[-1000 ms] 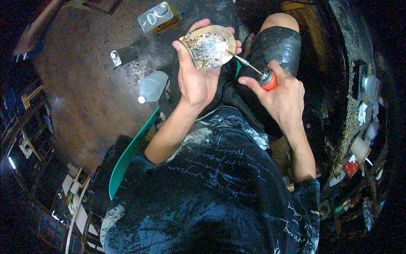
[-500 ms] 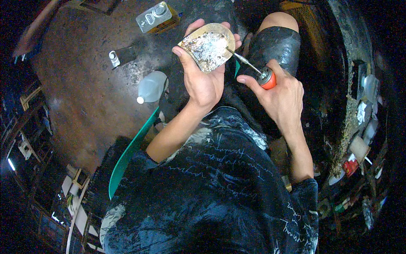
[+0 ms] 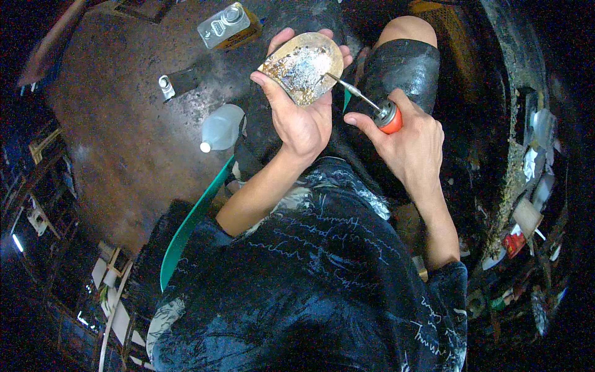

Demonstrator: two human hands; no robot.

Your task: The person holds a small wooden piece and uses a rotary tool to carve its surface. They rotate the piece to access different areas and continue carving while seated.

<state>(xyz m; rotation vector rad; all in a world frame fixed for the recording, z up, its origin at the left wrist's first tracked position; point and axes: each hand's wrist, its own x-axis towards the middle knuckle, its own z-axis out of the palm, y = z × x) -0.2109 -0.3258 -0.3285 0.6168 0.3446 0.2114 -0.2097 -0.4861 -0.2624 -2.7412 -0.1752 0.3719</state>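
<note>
In my left hand point(image 3: 300, 118) lies a flat, tan, rounded plate point(image 3: 304, 65) with a shiny, mottled coating over its middle and one straighter edge. The thumb presses that edge while the fingers curl behind it. My right hand point(image 3: 409, 139) is wrapped round an orange-bodied tool point(image 3: 388, 118) with a round metal collar and a thin metal shaft. The shaft's tip meets the coated face near the plate's right edge; whether it touches cannot be made out. My right thumb sticks out to the left of the collar.
On the brown floor at left stand a translucent bottle point(image 3: 222, 127) with a white cap, a small white-topped container point(image 3: 166, 84) and a clear-topped, amber-sided can point(image 3: 228, 26). A curved green edge point(image 3: 192, 229) runs beside my left arm. Mixed clutter point(image 3: 527, 217) lines the right side.
The plate has tilted slightly and shifted a little left. The tool's tip has slid a little left and down across its face, with my right hand following.
</note>
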